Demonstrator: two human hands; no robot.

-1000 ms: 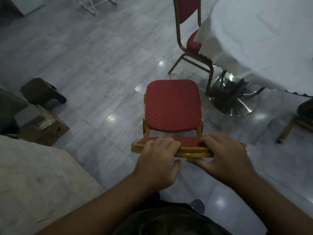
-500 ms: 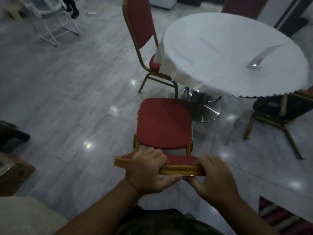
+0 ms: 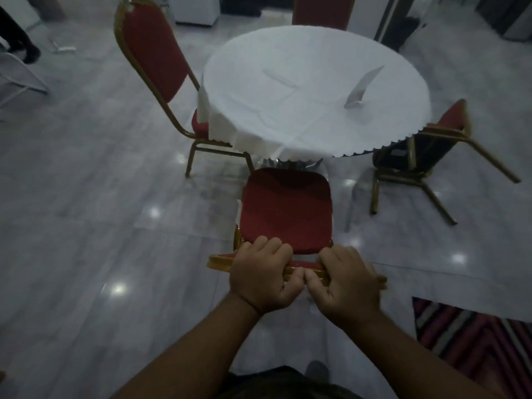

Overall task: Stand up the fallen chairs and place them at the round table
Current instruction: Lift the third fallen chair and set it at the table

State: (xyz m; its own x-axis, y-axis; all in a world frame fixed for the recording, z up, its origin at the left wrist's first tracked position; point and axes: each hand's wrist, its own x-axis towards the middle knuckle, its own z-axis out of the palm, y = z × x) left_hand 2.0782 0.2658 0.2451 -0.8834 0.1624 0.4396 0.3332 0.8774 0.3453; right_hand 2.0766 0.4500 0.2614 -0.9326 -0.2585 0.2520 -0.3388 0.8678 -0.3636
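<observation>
A red-cushioned chair with a gold frame (image 3: 286, 208) stands upright in front of me, its seat facing the round table (image 3: 316, 90) with the white cloth. My left hand (image 3: 260, 279) and my right hand (image 3: 347, 282) both grip the top rail of its backrest, side by side. The seat's front edge is close to the table's near rim. Another upright red chair (image 3: 152, 61) is tucked in at the table's left. At the table's right a chair (image 3: 423, 156) lies tipped over with its legs sticking out. A further red chair back (image 3: 322, 10) shows behind the table.
Glossy grey tiled floor all around. A striped rug (image 3: 475, 335) lies at the lower right. A white metal frame (image 3: 17, 79) stands at the far left, near a person's dark shoe (image 3: 30, 54). A folded napkin (image 3: 362, 87) stands on the tablecloth.
I have moved forward with the chair held by its backrest, and it now sits closer to the round table. My view has lifted, so the whole table and the tipped chair are visible.
</observation>
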